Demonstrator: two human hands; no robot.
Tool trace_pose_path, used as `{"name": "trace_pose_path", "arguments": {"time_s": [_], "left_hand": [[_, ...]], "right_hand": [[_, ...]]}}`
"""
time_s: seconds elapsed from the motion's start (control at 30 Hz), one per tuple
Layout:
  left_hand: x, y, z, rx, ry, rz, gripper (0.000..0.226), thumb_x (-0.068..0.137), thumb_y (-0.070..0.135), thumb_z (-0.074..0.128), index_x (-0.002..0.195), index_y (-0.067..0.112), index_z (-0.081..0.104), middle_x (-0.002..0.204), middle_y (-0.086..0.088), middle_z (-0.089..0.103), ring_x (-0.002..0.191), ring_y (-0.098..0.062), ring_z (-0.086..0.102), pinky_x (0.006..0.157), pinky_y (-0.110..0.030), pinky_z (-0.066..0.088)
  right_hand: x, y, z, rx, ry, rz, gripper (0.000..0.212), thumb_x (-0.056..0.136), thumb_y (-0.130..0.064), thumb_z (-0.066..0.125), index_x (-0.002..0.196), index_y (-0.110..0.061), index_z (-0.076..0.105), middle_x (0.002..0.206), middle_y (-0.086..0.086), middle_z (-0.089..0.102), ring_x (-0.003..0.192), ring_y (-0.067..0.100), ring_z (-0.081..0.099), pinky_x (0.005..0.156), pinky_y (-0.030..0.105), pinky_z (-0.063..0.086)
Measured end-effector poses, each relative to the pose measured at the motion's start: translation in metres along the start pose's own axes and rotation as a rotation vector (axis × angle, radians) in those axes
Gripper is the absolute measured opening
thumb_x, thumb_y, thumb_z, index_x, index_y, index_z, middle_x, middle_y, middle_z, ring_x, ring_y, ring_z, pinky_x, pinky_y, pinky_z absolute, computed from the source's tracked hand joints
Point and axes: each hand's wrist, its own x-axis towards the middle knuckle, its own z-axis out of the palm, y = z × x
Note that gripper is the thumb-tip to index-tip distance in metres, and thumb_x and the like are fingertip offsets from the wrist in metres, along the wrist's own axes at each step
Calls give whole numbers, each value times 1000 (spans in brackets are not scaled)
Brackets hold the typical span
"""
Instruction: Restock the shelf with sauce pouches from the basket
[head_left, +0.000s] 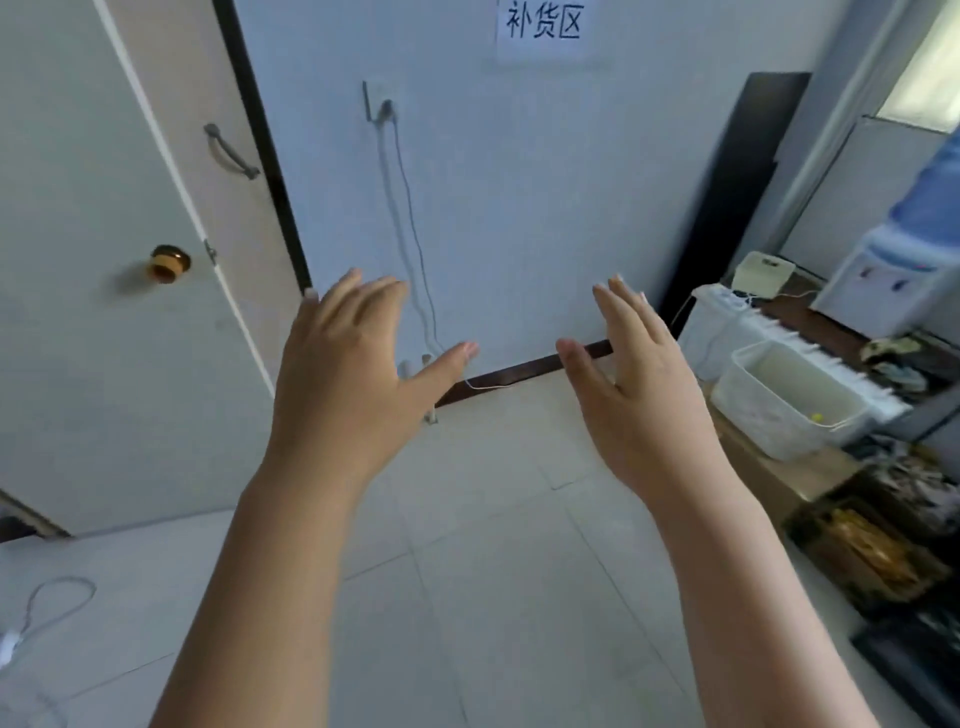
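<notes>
My left hand (348, 369) and my right hand (639, 374) are both raised in front of me, backs toward the camera, fingers spread, holding nothing. They hang in the air above a tiled floor, facing a white wall. At the right edge stands a dark basket (872, 556) with yellowish packets in it, below and to the right of my right hand. No shelf shows in this view.
A white door (104, 312) with a brass knob stands at the left. A paper sign (543, 26) hangs on the wall. White plastic bins (779, 400), a water dispenser (893, 280) and a low bench fill the right side. A cable lies on the floor at lower left.
</notes>
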Motion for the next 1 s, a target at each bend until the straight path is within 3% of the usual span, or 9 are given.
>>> {"name": "trace_pose_path", "arguments": {"time_s": [0.13,0.23,0.4,0.57,0.8,1.0], "left_hand": [[47,37,54,-74,-26,77,79,89,73,42,139,12,55,146,-2,57,148,-28,33,120,-54,28],[78,63,93,-108,-70,155,78,89,72,41,138,13,55,147,-1,55,149,-27,32,122,-50,24],[125,93,158,-60,-154,257,76,92,69,42,140,12,54,150,-5,53,147,-34,33,119,-54,30],[204,117,218,-58,-182,400,78,92,71,34,142,15,53,153,-3,50,149,-30,32,122,-50,23],[296,169,305,-197,-218,554,76,92,69,38,139,12,58,147,-6,57,145,-31,39,120,-52,29],[340,261,386,-298,-328,718,76,92,69,37,139,12,58,149,-5,54,150,-32,28,117,-53,35]], "right_hand": [[26,43,-19,34,65,112,66,104,-53,49,161,-26,33,170,-12,27,155,8,24,121,29,24],[48,73,-23,-30,99,164,67,105,-51,47,163,-24,29,171,-10,23,158,10,17,127,35,21],[91,117,0,-223,209,309,60,109,-44,41,164,-24,26,174,-7,12,161,17,4,129,40,13],[162,153,24,-355,309,470,74,105,-56,31,167,-22,9,175,-5,5,161,16,-3,126,38,-7],[230,225,17,-440,392,624,81,102,-63,28,167,-19,8,175,-3,6,161,17,-3,128,40,-4],[254,311,-18,-546,418,813,84,99,-68,23,166,-19,11,174,-3,10,161,15,2,127,42,-8]]}}
